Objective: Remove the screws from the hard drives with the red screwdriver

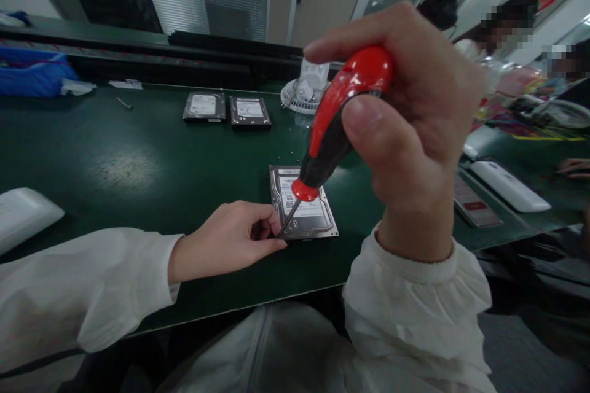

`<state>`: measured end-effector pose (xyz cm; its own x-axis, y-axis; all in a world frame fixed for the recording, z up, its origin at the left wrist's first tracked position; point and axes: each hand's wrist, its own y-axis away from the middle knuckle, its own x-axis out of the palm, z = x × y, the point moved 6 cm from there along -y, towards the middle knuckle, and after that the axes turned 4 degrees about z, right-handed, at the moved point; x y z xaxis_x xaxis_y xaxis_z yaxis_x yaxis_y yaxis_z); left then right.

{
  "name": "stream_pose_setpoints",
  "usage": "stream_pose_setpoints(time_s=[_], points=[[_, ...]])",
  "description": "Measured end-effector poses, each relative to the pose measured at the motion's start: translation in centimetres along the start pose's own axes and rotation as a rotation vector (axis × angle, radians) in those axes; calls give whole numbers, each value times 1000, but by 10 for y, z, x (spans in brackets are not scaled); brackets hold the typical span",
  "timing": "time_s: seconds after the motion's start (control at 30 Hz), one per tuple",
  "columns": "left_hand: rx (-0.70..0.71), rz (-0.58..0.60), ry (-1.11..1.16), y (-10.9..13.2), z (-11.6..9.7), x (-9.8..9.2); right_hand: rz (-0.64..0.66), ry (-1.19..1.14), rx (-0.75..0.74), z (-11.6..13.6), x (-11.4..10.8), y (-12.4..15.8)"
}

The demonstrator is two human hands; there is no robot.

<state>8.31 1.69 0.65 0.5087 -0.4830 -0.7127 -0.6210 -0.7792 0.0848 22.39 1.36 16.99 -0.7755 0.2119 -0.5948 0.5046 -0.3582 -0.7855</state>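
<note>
A hard drive lies label side up on the green table, close to its front edge. My right hand is wrapped round the red and black handle of a screwdriver, held slanting down to the left. The screwdriver's metal tip reaches the drive's near left corner. There my left hand has thumb and fingers pinched together around the tip; whatever sits between them is too small to make out. Just beyond the drive lie several tiny screws.
Two more hard drives, one beside another, lie farther back. Behind them to the right stands a white fan-like device. A blue bin is at far left, a phone at right. Other people sit along the right.
</note>
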Motion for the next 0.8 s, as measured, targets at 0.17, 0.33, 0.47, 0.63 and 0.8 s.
stream_pose_setpoints(time_s=[0.17,0.33,0.47,0.63,0.8], points=[[-5,2,2,0,2,0,-65,-29,47,0,-4,1],[-8,11,20,-1,1,1,-2,-172,-97,-1,-4,2],[-28,9,15,0,1,1,23,18,91,-6,0,3],[-38,17,21,0,2,1,-187,-39,-89,-5,-1,4],[-17,11,25,0,2,1,-211,-56,-103,-7,6,0]])
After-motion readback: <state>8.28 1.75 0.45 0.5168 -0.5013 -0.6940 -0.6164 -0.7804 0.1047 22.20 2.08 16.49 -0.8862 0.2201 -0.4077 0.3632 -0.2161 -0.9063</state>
